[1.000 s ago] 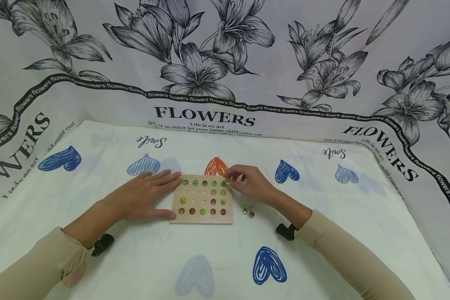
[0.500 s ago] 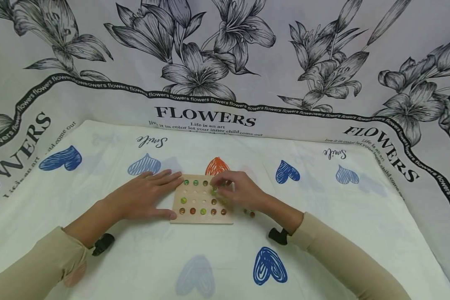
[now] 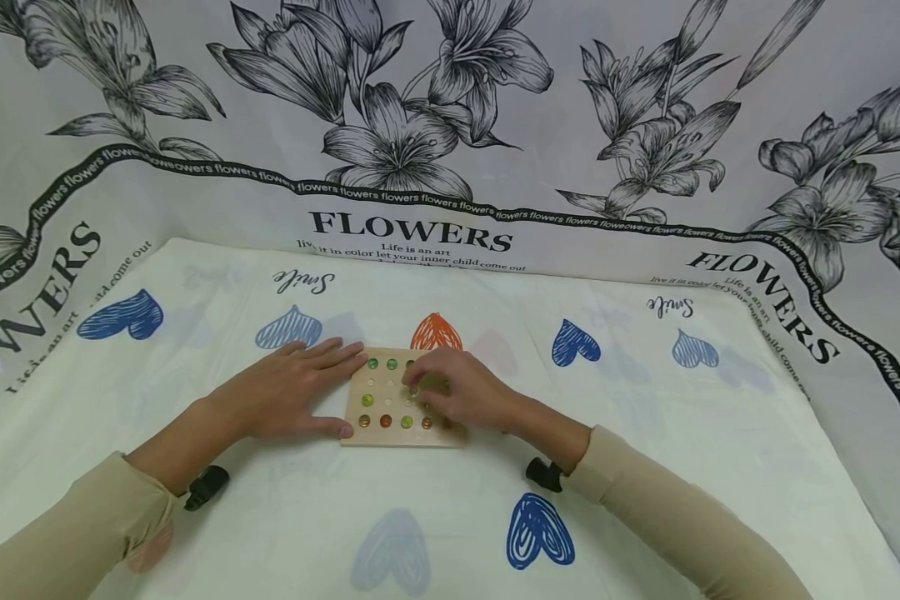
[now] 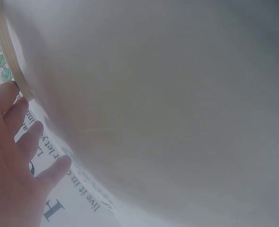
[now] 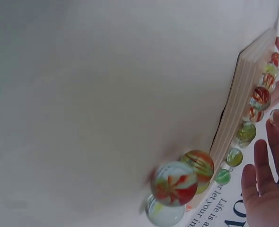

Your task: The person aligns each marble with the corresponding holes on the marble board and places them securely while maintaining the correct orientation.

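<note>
"Why loose marbles (image 5: pixel 174 184), low in the right wrist view?"
"Handy there, I'd guess, beside the board (image 3: pixel 397 437), mid-frame."
"What steadies it?"
"The left hand (image 3: pixel 288 392), I think, fingers straight at its left edge; the right hand (image 3: pixel 465 385) pinches a marble (image 5: pixel 273 116) above."

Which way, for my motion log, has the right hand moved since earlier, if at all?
Yes: the right hand moved left across the wooden board, from its right edge.
</note>
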The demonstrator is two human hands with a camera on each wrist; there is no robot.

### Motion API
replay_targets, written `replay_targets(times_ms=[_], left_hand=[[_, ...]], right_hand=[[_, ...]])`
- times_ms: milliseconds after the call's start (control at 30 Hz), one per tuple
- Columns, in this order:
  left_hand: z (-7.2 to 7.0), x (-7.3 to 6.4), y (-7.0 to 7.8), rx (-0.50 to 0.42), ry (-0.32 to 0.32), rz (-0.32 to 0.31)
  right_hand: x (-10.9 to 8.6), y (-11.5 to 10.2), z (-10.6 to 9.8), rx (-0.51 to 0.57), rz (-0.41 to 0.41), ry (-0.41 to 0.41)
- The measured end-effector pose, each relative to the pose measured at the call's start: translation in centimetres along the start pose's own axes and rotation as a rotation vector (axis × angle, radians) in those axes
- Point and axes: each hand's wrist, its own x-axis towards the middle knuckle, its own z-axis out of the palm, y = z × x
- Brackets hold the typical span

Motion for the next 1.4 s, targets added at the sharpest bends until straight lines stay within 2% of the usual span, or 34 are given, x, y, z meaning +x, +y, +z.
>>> replay_targets(times_ms=[133, 433, 667, 933, 1167, 1400], left_hand=[[0.0, 0.0, 0.0, -0.002, 0.001, 0.0], [0.0, 0.0, -0.1, 0.002, 0.005, 0.006], [0.0, 0.0, 0.0, 0.004, -0.002, 0.001], [0.0, 0.0, 0.0, 0.01, -0.002, 0.004], [0.0, 0.0, 0.0, 0.006, -0.006, -0.003], [0.0, 0.0, 0.0, 0.0, -0.001, -0.003]], right_hand=[[0.2, -0.2, 0.3, -0.052, 0.013, -0.022], [0.3, -0.6, 0.6, -0.073, 0.01, -0.043], [0.3, -0.3, 0.7, -0.113, -0.006, -0.029], [0.1, -0.3, -0.6, -0.065, -0.021, 0.05], [0.2, -0.5, 0.0, -0.049, -0.056, -0.02], [0.8, -0.9, 0.7, -0.072, -0.078, -0.041]])
